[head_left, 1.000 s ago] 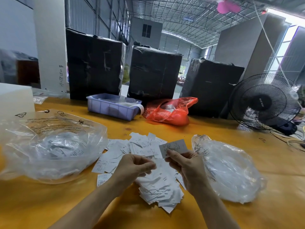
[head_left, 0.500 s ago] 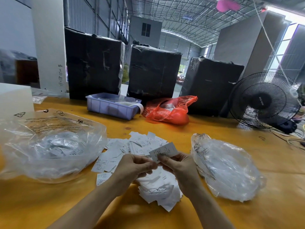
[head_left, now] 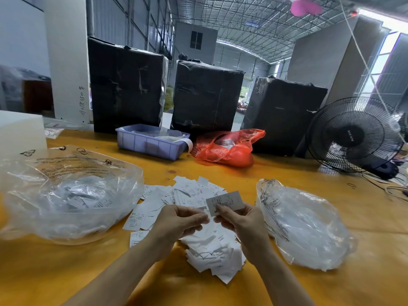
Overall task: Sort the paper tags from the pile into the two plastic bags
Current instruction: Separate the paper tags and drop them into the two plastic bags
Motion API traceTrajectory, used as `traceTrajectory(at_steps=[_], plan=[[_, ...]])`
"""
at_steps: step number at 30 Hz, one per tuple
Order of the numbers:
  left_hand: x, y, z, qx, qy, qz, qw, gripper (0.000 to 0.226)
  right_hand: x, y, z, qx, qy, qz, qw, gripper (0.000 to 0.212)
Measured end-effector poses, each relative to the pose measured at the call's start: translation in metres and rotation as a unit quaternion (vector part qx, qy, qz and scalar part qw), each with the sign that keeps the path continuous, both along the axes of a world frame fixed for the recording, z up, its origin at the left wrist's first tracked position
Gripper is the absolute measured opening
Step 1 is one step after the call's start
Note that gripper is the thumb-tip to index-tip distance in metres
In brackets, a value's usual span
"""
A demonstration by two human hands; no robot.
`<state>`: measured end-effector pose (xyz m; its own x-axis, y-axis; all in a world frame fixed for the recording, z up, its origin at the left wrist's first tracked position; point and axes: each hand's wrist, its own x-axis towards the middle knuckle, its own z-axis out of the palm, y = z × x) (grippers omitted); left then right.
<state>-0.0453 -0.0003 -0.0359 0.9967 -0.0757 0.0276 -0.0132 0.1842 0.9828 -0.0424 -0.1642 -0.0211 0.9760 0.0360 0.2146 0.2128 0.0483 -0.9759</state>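
A pile of white paper tags (head_left: 207, 250) lies on the yellow table between two clear plastic bags. The large left bag (head_left: 66, 195) holds several tags. The right bag (head_left: 304, 224) lies flatter, and I cannot make out what is in it. My right hand (head_left: 242, 224) pinches one printed paper tag (head_left: 227, 200) and holds it upright just above the pile. My left hand (head_left: 181, 221) is curled next to it, and its thumb and forefinger meet the tag's lower left corner.
A lilac plastic tray (head_left: 152, 143) and a red plastic bag (head_left: 227, 149) sit behind the pile. Three black wrapped bundles (head_left: 207, 96) stand along the far edge. A black fan (head_left: 353, 135) with cables is at the right, and a white box (head_left: 19, 131) at the far left.
My right hand brought the tag down and left until it met my left hand's fingertips. Both hands now stay together over the pile. The bags and the pile have not moved.
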Motion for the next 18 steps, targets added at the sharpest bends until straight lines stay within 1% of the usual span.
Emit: traceTrajectory(at_steps=[3,7,11,14,16,18], plan=[[0.0013,-0.0005,-0.0019,0.017,0.000,-0.006,1.000,0.013,0.0007,0.0010,0.0008,0.002,-0.014,-0.012,1.000,0.005],[0.0014,0.0006,-0.0028,0.025,-0.002,-0.014,1.000,0.011,-0.0001,0.0017,0.0007,-0.008,-0.021,-0.002,1.000,0.006],[0.0006,0.0003,-0.0017,0.025,-0.005,-0.029,0.999,0.012,-0.0010,0.0015,0.0014,-0.015,-0.027,0.013,0.999,0.008],[-0.0003,0.0005,-0.0010,0.015,-0.005,-0.034,0.999,0.018,-0.0022,0.0024,0.0010,-0.021,-0.030,0.036,0.999,0.010],[-0.0004,0.0012,-0.0012,0.010,-0.004,-0.036,0.999,0.021,-0.0024,0.0030,0.0006,-0.014,-0.034,0.026,0.999,0.010],[-0.0001,0.0018,-0.0014,0.011,-0.004,-0.035,0.999,0.020,-0.0017,0.0018,0.0011,0.012,-0.036,0.005,0.999,0.009]])
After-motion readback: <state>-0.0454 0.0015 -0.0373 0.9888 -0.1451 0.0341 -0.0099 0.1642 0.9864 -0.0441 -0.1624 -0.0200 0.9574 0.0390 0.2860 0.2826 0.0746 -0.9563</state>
